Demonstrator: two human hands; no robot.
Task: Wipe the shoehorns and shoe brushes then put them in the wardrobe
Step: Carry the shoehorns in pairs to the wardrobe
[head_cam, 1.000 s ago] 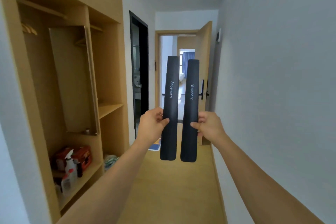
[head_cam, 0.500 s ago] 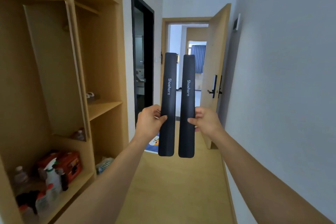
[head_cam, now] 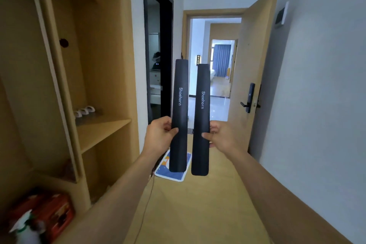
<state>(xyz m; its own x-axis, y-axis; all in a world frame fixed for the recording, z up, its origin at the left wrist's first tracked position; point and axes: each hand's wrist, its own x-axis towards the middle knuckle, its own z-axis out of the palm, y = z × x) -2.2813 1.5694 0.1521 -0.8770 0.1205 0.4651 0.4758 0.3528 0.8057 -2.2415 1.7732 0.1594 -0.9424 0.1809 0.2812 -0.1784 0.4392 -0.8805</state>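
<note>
Two long black shoehorns stand upright side by side in front of me, each printed "Shoehorn". My left hand [head_cam: 159, 136] pinches the left shoehorn [head_cam: 179, 105] below its middle. My right hand [head_cam: 221, 137] pinches the right shoehorn [head_cam: 201, 117] at about the same height. A narrow gap separates the two. The open wooden wardrobe [head_cam: 103, 130] is on my left, its middle shelf level with my hands. No shoe brushes are in view.
A red box [head_cam: 53, 212] and a spray bottle [head_cam: 25, 230] sit on the wardrobe's bottom shelf. Small white items [head_cam: 85, 110] lie at the back of the middle shelf. Ahead are a dark doorway [head_cam: 158, 51], an open wooden door [head_cam: 255, 77], a floor mat [head_cam: 172, 175] and a thin cable [head_cam: 147, 200].
I have moved forward along the corridor, so the wardrobe and doors look closer. The shoehorns stay upright in both hands, now slightly further apart.
</note>
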